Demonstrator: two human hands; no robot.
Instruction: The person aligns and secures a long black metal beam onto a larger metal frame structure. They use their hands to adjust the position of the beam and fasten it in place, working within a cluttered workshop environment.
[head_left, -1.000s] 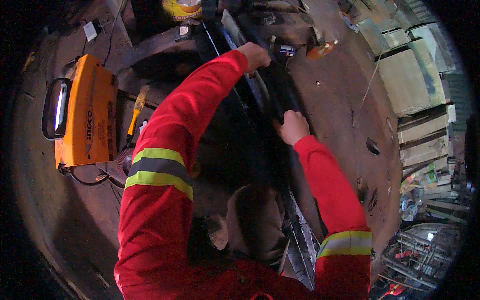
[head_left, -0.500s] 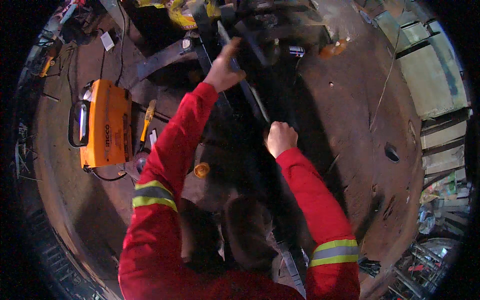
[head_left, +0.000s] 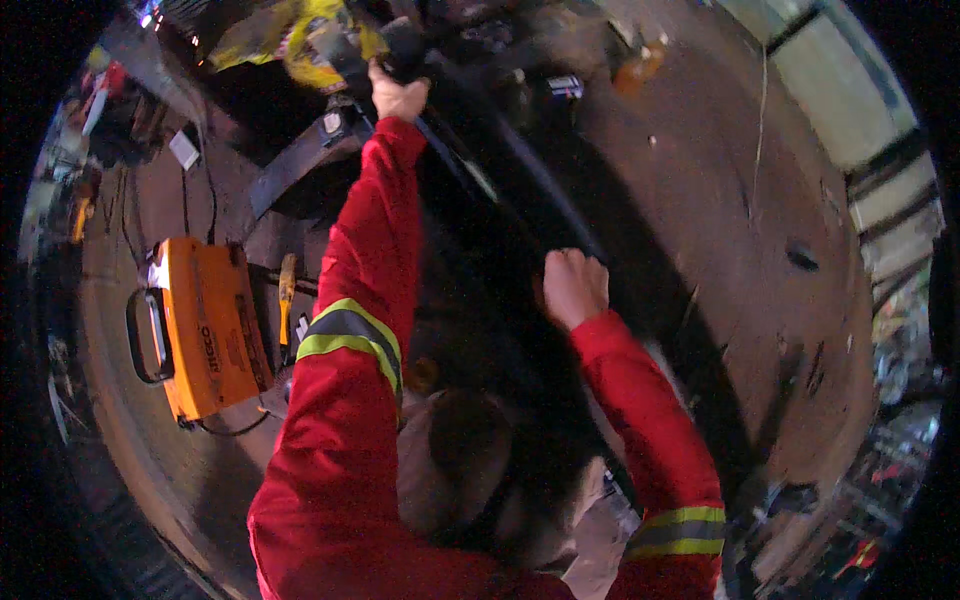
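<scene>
My left hand (head_left: 400, 97) is stretched far forward, its fingers closed round the far end of a long dark metal bar (head_left: 545, 180). That bar slants from the far middle back toward me. A thin pale strip (head_left: 480, 180) glints along it between my hands. Nearer to me, my right hand (head_left: 577, 288) is a fist low over the bar's dark shape; what lies inside it is hidden. Deep shadow covers much of the metal below my hands, and the view is blurred.
An orange machine (head_left: 212, 340) with a black handle stands at left. Beside it lies a yellow-handled tool (head_left: 287, 290). A curved metal piece (head_left: 300, 165), a yellow bag (head_left: 320, 40) and a small can (head_left: 565, 87) lie farther off. Pale panels (head_left: 840, 90) line the right.
My left hand has moved forward and left along the metal, and its fingers have gone from spread to closed. My right fist shifted slightly. The whole view has turned a little.
</scene>
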